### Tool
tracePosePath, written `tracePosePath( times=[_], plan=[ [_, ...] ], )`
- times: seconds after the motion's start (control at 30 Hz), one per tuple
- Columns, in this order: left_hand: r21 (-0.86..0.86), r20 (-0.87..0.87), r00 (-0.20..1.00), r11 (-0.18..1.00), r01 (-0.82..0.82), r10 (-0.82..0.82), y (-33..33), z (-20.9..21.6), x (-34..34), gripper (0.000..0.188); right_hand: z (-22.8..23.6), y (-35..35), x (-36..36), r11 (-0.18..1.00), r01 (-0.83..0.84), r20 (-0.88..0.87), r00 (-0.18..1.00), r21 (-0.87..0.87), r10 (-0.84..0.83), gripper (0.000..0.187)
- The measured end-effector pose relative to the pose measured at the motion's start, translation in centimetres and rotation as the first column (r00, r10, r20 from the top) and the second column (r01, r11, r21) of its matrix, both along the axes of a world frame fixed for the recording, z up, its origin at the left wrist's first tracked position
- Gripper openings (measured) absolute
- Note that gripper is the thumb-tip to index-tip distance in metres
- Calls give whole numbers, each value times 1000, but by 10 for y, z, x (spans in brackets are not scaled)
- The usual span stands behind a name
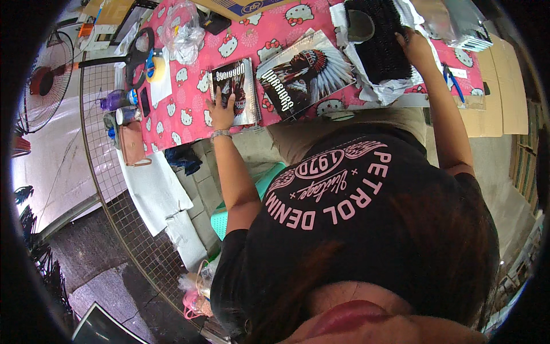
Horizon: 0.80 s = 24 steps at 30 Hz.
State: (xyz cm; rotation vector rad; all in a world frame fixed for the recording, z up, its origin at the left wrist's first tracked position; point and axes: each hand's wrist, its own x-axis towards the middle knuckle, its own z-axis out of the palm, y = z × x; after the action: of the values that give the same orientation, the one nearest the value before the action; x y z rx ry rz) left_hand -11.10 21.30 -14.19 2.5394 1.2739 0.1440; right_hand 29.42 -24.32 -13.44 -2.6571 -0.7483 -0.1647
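Note:
My left hand lies with fingers spread on a smaller dark printed booklet near the table's front edge. Just right of it is a larger printed sheet or cover, showing a figure in a feathered headdress. My right hand reaches to the far right and touches a ribbed black bundle, its fingers bent and apart. The bundle rests on crumpled white wrapping; whether it is several pieces I cannot tell. A round grey dish sits at its left side.
A pink patterned cloth covers the table. Around the edges are blue-handled pliers, clear plastic bags, a tape roll, a phone and a pink pouch. A fan stands left; cardboard stands right.

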Motion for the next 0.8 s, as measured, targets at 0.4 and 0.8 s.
tracePosePath(
  times=[0.4, 0.8],
  plan=[
    [67, -19, 999, 997, -41, 42, 3, -6, -9, 72, 15, -1, 18, 924, 176, -200, 973, 339, -112, 31],
    [88, 443, 698, 803, 590, -562, -133, 84, 170, 29, 126, 47, -61, 574, 161, -488, 730, 803, 478, 27]
  ],
)
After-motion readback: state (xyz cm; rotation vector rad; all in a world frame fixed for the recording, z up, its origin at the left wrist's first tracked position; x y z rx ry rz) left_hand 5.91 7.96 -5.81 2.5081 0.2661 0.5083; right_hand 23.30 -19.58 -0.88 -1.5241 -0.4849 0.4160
